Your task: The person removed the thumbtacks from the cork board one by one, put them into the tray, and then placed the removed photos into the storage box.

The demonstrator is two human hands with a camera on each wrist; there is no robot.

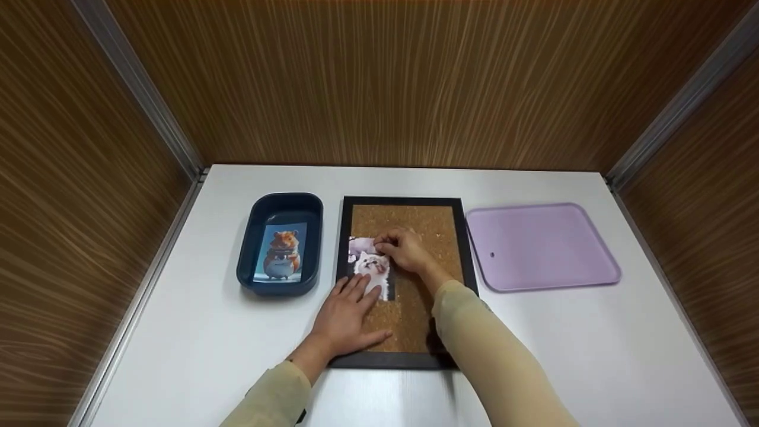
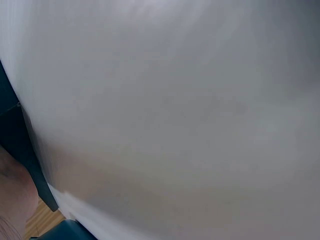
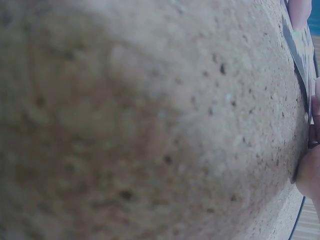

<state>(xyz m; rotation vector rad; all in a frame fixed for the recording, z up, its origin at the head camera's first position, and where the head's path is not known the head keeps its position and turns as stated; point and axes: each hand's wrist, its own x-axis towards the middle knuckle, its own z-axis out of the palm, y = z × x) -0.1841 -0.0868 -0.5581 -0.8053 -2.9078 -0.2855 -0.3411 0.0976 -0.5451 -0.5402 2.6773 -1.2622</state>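
A cat picture card [image 1: 379, 283] lies on the left part of a cork board [image 1: 421, 326] with a black frame. My left hand [image 1: 345, 317] is spread out flat, fingertips on the card's lower left and thumb on the cork. At the card's upper right corner, my right hand [image 1: 403, 249] has its fingers bent and pinches the corner. Seen from the right wrist, the thumb [image 3: 309, 175] meets the cork beside the card's edge. Any small thing between those fingertips is hidden.
Left of the board stands a dark blue container [image 1: 245, 261] with a hamster picture card [image 1: 281, 255] inside. To the right lies a light purple tray [image 1: 545, 246] with one small dark item [image 1: 491, 254] on it. Wood-grain panels [image 1: 391, 83] enclose the white table [image 1: 195, 332].
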